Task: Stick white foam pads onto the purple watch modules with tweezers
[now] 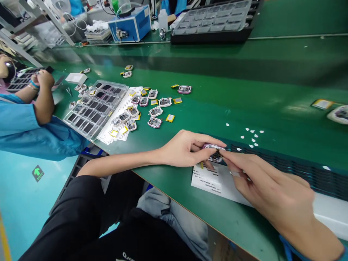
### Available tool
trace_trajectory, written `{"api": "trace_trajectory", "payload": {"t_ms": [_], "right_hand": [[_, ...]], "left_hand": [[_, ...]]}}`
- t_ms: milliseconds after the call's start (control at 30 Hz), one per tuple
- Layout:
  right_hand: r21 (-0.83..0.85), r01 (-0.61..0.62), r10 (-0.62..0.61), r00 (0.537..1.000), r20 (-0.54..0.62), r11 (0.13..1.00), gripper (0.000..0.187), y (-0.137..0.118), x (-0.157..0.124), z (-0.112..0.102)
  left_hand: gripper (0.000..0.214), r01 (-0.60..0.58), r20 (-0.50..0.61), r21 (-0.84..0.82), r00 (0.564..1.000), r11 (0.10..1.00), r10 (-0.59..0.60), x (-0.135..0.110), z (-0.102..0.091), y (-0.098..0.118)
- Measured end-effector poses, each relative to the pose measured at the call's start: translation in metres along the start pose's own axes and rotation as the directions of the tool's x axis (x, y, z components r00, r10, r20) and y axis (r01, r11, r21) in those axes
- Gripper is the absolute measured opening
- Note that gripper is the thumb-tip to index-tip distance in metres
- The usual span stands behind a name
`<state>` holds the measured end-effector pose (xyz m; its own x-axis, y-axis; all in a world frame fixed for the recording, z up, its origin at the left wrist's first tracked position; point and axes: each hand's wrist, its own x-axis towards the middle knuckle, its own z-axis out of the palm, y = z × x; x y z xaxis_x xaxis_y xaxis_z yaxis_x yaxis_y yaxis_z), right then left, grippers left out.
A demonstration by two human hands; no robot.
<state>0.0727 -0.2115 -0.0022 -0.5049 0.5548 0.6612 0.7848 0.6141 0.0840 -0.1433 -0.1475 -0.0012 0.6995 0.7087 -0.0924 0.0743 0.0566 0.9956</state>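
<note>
My left grip (pixel 185 149) is clasped on a pink-framed module (pixel 214 153), and my right grip (pixel 272 192) pinches the same piece by its fingertips from the other side. It hangs just over a white printed sheet (pixel 206 181) at the near edge of the green worktop (pixel 244 108). Farther left, loose modules (pixel 155 111) lie beside a clear tray (pixel 95 108).
</note>
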Motion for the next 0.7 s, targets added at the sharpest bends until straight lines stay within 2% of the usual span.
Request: {"api": "trace_trajectory", "payload": {"t_ms": [100,200,267,433,533,700], "right_hand": [[0.008,-0.003,0.003,1.0,-0.022,1.0,0.028,0.0,-0.004,0.001],[0.039,-0.007,0.006,0.999,0.034,0.999,0.022,0.001,-0.005,0.0],[0.068,-0.017,0.013,0.998,0.061,0.998,0.022,0.003,-0.005,0.0],[0.123,-0.122,0.124,0.992,-0.001,0.985,0.013,0.008,-0.007,0.006],[0.126,-0.16,0.165,0.986,-0.031,0.979,0.015,0.006,-0.005,0.005],[0.086,-0.158,0.166,0.982,-0.093,0.984,0.042,0.0,-0.002,0.0]], "left_hand": [[0.035,-0.035,0.004,0.039,0.999,0.999,0.035,-0.001,-0.001,0.002],[0.033,-0.059,0.0,0.131,0.998,0.99,0.06,-0.001,-0.001,0.002],[0.029,-0.043,-0.013,0.127,0.999,0.991,0.045,0.0,-0.001,0.001],[0.018,0.006,-0.03,0.02,1.0,1.0,-0.006,0.003,-0.002,0.001],[0.012,0.023,0.007,-0.045,1.0,0.999,-0.022,0.002,0.0,0.004],[0.008,0.109,0.111,-0.287,0.991,0.952,-0.08,0.001,0.002,0.011]]}}
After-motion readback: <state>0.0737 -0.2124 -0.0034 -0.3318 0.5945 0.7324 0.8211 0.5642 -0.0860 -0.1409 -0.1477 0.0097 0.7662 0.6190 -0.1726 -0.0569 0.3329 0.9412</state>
